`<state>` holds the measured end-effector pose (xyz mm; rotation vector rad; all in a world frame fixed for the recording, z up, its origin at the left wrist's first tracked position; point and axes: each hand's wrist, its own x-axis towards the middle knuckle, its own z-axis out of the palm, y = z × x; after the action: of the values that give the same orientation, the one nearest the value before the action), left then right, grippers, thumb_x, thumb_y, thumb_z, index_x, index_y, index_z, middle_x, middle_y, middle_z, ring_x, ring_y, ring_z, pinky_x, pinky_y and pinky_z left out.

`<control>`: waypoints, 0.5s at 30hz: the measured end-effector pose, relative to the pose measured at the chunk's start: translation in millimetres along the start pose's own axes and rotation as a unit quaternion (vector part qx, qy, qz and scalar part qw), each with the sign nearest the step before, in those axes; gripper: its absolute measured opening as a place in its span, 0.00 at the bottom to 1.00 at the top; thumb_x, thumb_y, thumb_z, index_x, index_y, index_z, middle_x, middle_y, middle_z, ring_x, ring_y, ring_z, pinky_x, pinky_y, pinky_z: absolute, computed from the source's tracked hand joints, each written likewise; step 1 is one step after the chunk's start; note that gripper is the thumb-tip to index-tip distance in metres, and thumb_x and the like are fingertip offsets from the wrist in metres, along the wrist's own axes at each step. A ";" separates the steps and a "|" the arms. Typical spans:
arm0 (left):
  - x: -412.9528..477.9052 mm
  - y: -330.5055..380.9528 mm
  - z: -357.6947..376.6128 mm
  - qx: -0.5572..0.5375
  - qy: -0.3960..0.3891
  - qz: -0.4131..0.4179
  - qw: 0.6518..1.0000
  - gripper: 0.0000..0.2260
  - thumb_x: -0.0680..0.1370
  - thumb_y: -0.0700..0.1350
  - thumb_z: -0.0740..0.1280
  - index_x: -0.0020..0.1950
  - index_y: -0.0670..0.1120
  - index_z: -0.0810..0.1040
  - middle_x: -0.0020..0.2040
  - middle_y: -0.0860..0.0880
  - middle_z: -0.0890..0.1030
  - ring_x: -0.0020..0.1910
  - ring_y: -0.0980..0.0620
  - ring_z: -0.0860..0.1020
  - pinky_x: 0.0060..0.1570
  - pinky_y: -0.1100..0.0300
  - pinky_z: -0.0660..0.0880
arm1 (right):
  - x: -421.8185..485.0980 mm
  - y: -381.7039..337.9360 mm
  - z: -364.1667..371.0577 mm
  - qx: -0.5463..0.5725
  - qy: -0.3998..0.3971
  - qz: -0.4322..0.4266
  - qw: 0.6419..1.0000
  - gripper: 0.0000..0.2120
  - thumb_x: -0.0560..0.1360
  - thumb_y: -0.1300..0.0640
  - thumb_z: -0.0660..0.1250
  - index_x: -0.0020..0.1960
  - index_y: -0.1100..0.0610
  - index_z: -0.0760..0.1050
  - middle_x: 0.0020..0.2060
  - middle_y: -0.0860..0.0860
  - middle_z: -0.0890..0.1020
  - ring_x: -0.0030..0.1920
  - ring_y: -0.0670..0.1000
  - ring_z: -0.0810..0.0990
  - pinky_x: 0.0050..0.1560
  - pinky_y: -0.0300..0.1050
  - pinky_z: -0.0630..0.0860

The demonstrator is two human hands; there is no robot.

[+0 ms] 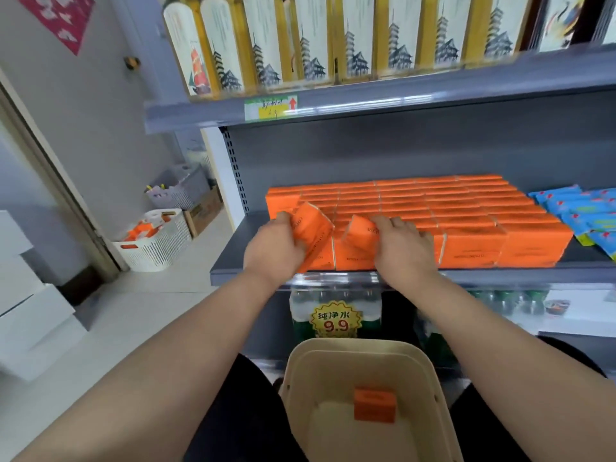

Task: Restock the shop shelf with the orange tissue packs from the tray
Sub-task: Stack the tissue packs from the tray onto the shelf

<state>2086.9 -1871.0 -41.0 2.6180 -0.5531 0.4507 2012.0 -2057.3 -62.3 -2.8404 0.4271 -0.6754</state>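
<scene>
The left hand (271,248) grips 1 tilted orange tissue pack (313,228) at the front-left of the shelf (233,258). The right hand (405,248) grips another tilted pack (360,228) just beside it. Stocked orange packs (466,211) fill the rows to the right. Below, the tray (333,348) holds 1 remaining pack (375,405). Judgement: restocking is nearly complete; 2 packs need seating and 1 needs transfer.
</scene>
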 end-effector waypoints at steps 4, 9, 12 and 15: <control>26.5 -21.1 -7.5 0.044 -0.009 -0.005 0.999 0.14 0.75 0.44 0.61 0.60 0.42 0.70 0.55 0.41 0.78 0.55 0.40 0.76 0.47 0.51 0.72 | 41.1 -19.7 -5.3 -0.027 -0.023 -0.027 0.999 0.31 0.71 0.66 0.60 0.72 0.50 0.62 0.64 0.54 0.73 0.64 0.57 0.69 0.60 0.55 0.65; 61.6 -49.5 -8.1 0.093 -0.012 -0.045 0.995 0.14 0.77 0.47 0.61 0.58 0.41 0.69 0.55 0.40 0.77 0.56 0.39 0.74 0.47 0.50 0.71 | 92.4 -43.7 10.1 -0.057 -0.040 -0.064 0.996 0.31 0.71 0.63 0.66 0.72 0.51 0.62 0.63 0.54 0.73 0.64 0.57 0.69 0.59 0.55 0.65; 88.7 -70.7 3.9 0.114 -0.042 -0.107 0.987 0.12 0.77 0.42 0.59 0.59 0.41 0.68 0.57 0.39 0.76 0.58 0.39 0.74 0.51 0.49 0.71 | 122.3 -51.5 28.3 -0.067 -0.045 -0.074 0.994 0.32 0.71 0.63 0.67 0.71 0.50 0.62 0.62 0.53 0.74 0.63 0.57 0.70 0.57 0.54 0.65; 110.6 -91.3 28.7 0.140 -0.095 -0.139 0.976 0.14 0.77 0.40 0.57 0.62 0.40 0.67 0.60 0.40 0.75 0.61 0.40 0.73 0.55 0.49 0.71 | 140.7 -48.5 47.5 -0.084 -0.060 -0.086 0.991 0.32 0.71 0.64 0.65 0.73 0.51 0.61 0.64 0.53 0.73 0.64 0.57 0.69 0.58 0.54 0.65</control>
<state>2229.9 -1842.4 -53.0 2.9719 -0.1823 0.2012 2165.6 -2051.1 -34.3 -3.0839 0.2315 -0.5161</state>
